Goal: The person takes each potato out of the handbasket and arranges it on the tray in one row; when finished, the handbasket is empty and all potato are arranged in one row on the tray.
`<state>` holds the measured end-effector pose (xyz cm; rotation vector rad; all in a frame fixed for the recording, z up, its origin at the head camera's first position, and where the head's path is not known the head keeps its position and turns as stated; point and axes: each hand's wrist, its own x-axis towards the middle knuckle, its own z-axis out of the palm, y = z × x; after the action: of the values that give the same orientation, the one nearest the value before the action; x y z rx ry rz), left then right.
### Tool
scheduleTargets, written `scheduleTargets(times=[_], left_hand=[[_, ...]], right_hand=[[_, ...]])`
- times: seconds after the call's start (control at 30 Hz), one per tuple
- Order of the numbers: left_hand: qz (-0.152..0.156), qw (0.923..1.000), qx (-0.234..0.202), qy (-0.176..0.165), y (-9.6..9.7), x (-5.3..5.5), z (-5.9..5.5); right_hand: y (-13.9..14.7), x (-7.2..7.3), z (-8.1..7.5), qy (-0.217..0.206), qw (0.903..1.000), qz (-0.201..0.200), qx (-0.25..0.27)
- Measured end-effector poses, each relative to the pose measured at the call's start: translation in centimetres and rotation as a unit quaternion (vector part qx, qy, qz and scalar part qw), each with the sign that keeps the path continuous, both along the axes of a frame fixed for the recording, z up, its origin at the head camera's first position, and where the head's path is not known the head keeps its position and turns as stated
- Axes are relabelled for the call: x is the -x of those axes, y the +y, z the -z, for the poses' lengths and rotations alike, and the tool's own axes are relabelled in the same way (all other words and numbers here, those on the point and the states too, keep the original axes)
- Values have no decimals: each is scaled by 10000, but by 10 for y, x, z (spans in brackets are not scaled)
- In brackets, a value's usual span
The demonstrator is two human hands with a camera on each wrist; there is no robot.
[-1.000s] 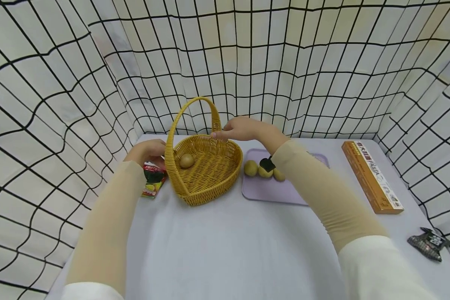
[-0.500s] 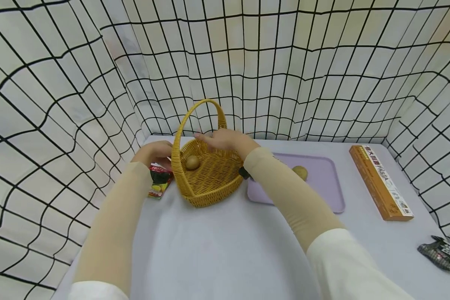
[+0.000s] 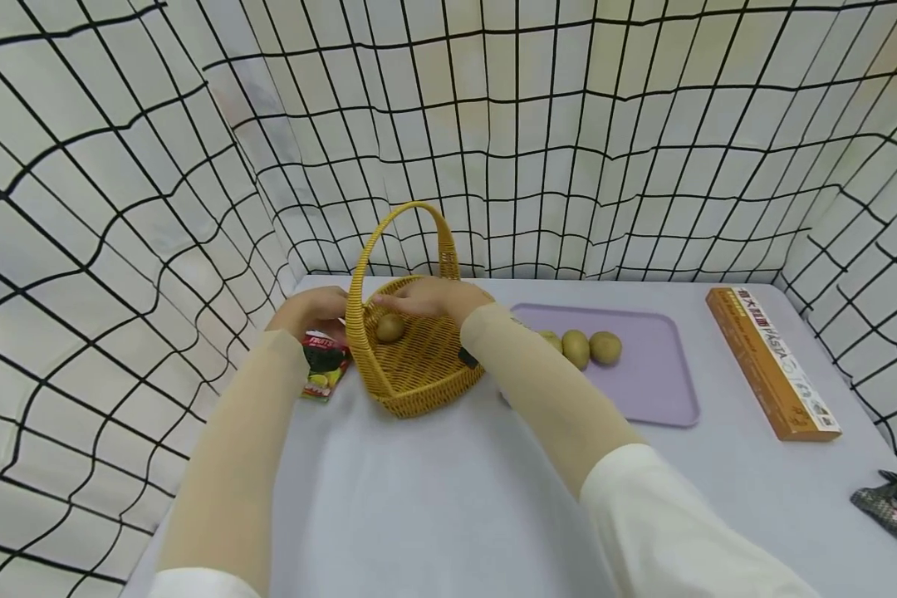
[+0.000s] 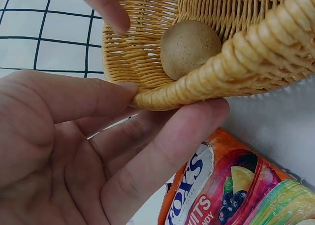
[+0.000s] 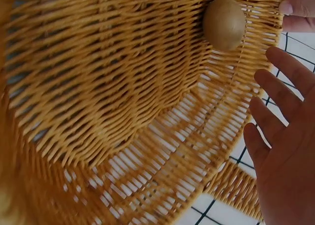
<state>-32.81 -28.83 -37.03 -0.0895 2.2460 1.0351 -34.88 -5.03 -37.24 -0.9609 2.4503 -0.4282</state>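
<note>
My left hand (image 3: 310, 310) pinches the left rim of a yellow wicker basket (image 3: 411, 404) with a tall arched handle. In the left wrist view its thumb lies over the rim (image 4: 197, 89) and fingers are beneath. One brown kiwi (image 3: 390, 327) lies inside, against the left wall. Over the back of the basket is my right hand (image 3: 429, 297), its fingertips near the kiwi. In the right wrist view that hand (image 5: 293, 146) has spread, nearly straight fingers and holds nothing; the kiwi (image 5: 224, 24) lies apart from it.
A fruit candy bag (image 3: 324, 365) lies left of the basket under my left hand. To the right, a lilac tray (image 3: 654, 399) bears several kiwis (image 3: 605, 348), partly behind my right forearm. Farther right are a pasta box (image 3: 773, 365) and a dark packet (image 3: 893, 507). Black netting surrounds the table.
My right hand has moved left and down from above the basket's back rim to over its inside, near the kiwi. My left hand stays at the rim. The head view has shifted slightly.
</note>
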Motion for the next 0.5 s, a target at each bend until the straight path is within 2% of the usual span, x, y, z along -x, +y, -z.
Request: scheduleTargets(times=[0.13, 0.3, 0.4, 0.5], left_hand=[[5, 10000, -2, -28, -2, 0, 2], [-34, 10000, -35, -34, 0, -2, 2], [-24, 10000, 6, -24, 0, -3, 0], [39, 10000, 13, -21, 0, -1, -2]], right_hand=[[-10, -2, 0, -328, 9992, 121, -209], [-20, -4, 3, -541, 9971, -22, -533], [-22, -6, 2, -556, 9965, -82, -618], [-21, -6, -1, -386, 9980, -44, -506]])
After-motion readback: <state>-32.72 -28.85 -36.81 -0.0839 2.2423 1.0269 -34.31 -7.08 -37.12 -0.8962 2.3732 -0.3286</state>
